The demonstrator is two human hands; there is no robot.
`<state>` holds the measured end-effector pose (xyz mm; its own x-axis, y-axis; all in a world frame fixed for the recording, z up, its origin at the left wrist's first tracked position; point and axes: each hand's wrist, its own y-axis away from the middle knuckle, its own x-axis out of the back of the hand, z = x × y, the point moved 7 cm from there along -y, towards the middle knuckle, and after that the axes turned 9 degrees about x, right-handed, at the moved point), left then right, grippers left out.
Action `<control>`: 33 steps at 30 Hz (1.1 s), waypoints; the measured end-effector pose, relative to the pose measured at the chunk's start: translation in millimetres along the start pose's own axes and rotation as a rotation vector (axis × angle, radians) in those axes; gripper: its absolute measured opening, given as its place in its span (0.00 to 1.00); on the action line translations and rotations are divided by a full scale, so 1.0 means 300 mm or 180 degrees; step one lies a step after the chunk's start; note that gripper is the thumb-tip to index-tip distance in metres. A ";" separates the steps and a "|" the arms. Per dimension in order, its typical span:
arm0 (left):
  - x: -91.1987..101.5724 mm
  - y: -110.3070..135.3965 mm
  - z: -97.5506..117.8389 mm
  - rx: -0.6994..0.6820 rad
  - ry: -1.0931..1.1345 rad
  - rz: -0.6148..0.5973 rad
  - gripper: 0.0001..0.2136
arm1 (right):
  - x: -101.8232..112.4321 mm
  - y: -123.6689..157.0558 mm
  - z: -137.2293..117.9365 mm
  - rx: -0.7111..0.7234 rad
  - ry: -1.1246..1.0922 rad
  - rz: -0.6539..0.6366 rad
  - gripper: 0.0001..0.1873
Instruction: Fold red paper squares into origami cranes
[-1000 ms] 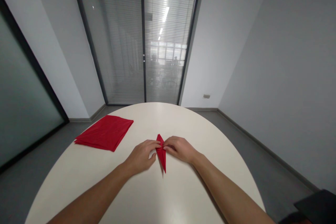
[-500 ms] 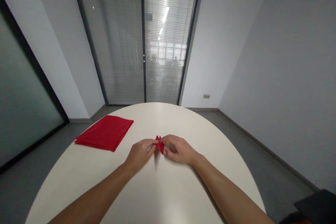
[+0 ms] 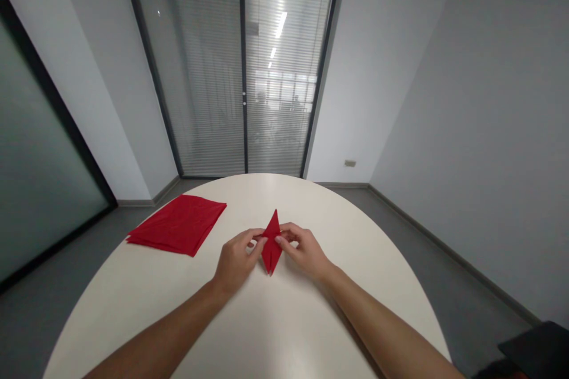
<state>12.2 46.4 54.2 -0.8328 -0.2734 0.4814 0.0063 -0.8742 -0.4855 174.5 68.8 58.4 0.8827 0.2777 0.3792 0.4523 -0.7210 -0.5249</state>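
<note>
A small folded red paper shape (image 3: 271,244), narrow and pointed at both ends, is held between both hands at the middle of the round white table (image 3: 284,320). My left hand (image 3: 237,259) pinches its left edge with thumb and fingers closed. My right hand (image 3: 302,250) pinches its right edge the same way. The shape's upper tip points away from me and its lower tip touches or nearly touches the tabletop.
A stack of flat red paper sheets (image 3: 178,223) lies on the table's far left. Behind the table are glass doors with blinds (image 3: 242,65) and grey walls. A dark object (image 3: 536,350) shows at the bottom right corner.
The red shape lay long and flat on the table, was then lifted and bunched between the fingertips, and now stands turned up, wider, with its tip pointing away.
</note>
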 end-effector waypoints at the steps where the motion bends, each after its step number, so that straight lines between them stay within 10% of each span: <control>1: -0.002 -0.001 -0.002 0.0133 0.0128 -0.0010 0.09 | -0.001 -0.001 0.005 -0.0026 -0.0171 0.0089 0.14; 33: -0.072 -0.016 -0.077 0.0988 0.1068 -0.0586 0.14 | -0.042 0.023 0.130 -0.0675 -0.1113 0.0015 0.28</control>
<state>17.4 65.6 29.3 -0.9676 -0.0033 0.2525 -0.0356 -0.9881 -0.1496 171.4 85.1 20.1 0.8915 0.4467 0.0761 0.4440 -0.8276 -0.3434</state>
